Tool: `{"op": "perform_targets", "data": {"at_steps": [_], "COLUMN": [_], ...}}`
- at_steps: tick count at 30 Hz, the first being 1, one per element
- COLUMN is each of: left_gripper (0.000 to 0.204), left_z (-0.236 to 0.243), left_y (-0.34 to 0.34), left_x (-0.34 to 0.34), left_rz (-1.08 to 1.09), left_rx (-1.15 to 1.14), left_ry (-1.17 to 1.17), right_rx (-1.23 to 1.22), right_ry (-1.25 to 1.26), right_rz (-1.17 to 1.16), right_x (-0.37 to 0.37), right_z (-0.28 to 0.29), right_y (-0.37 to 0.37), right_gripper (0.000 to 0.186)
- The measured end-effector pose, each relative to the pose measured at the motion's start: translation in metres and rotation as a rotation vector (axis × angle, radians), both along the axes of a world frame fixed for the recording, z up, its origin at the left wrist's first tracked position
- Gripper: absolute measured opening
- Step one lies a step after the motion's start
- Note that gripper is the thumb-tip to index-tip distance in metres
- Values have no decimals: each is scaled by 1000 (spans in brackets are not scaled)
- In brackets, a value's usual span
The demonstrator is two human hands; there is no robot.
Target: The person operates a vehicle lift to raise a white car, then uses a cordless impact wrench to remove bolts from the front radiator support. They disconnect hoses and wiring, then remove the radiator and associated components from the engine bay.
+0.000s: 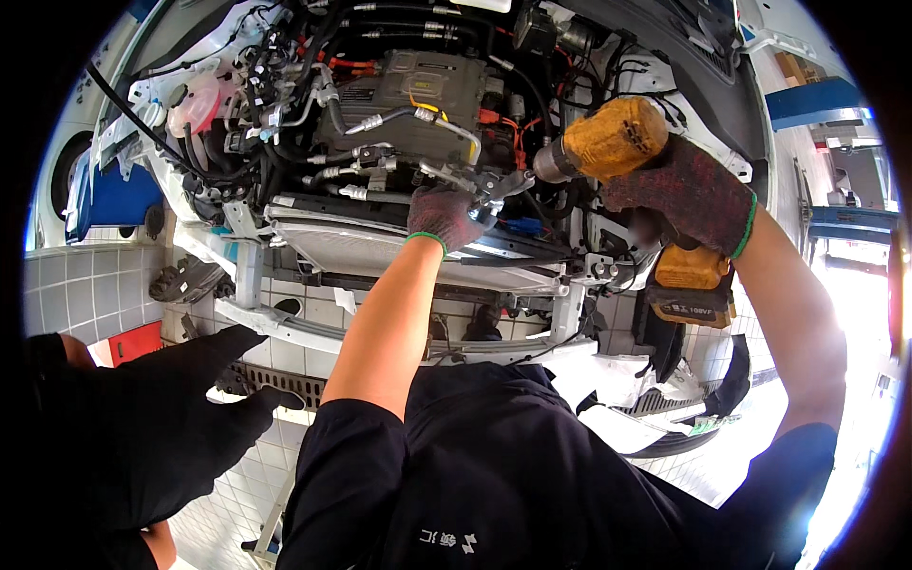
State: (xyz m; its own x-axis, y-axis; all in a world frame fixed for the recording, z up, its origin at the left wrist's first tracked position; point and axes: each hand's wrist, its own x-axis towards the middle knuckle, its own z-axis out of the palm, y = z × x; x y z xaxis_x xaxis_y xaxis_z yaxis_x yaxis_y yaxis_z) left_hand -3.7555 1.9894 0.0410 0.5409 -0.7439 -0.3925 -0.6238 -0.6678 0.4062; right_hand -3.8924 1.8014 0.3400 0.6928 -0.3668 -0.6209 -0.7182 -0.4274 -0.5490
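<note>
My right hand (693, 195), in a dark red-and-black knit glove with a green cuff, is wrapped round the handle of a worn yellow cordless drill (617, 138). The drill's nose points left, toward a silvery metal bracket (489, 195) at the front of the engine bay. Whether its tip touches the bracket, I cannot tell. Fingers of my left hand (443, 218), gloved alike, are closed at the bracket's left side, partly hidden behind the glove's back. Just beyond lies a metal pipe (470, 142) with hose fittings, in front of a grey housing (418, 81).
Orange cables (520, 133) and black hoses surround the housing. A pink fluid tank (198, 103) sits at the left. The radiator (380, 252) and white front crossbar (285, 328) lie nearer me. Another person in dark clothes (152, 427) is at the left. A blue lift arm (817, 103) stands right.
</note>
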Motion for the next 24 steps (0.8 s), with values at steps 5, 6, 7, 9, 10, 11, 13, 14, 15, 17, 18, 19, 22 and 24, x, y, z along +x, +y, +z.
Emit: {"op": "perform_targets", "data": {"at_steps": [5, 6, 7, 9, 10, 11, 13, 14, 15, 17, 18, 19, 22, 24], "left_gripper": [51, 50, 49, 48, 51, 53, 66, 65, 65, 65, 64, 63, 60, 59], "left_z": [7, 7, 6, -14, -24, -29, -21, -19, -25, -35, -15, -6, -15, -25], "left_y": [1, -1, -2, 4, 6, 4, -5, -27, -20, -13, -14, -14, -17, -18], "left_x": [0, 1, 2, 2, 4, 4, 6, -1, -1, 0, -2, -1, -3, -8], "left_rz": [-34, -50, -66, -35, -23, -24, -47, -95, -37, -8, -12, -43, -33, 3], "left_rx": [50, 48, 46, -36, -16, -3, 134, 129, 135, 109, 152, 153, 143, 102], "left_ry": [7, 12, 18, -71, -75, -76, 5, -18, -65, -81, -65, 5, -30, -96], "right_rx": [-36, -53, -43, 14, 57, 6, -100, -143, -159, -210, -305, -72, -158, -120], "right_ry": [62, 62, 70, 94, 111, 55, -57, 8, -65, -200, 78, -13, -166, -402], "right_rz": [34, 63, 70, 86, 85, 192, 396, 412, 496, 635, 520, 403, 622, 752], "right_x": [3, 4, 5, 19, 25, 21, 10, 4, 10, 15, 27, 23, 20, 18], "right_z": [1, -4, -4, 6, 10, 4, -10, 12, 0, -20, -8, -19, -28, -28], "right_y": [1, -3, -1, 16, 24, 19, 3, 10, 0, -20, -19, -39, -46, -24], "right_gripper": [39, 45, 48, 52, 52, 53, 56, 59, 59, 59, 61, 63, 61, 60]}}
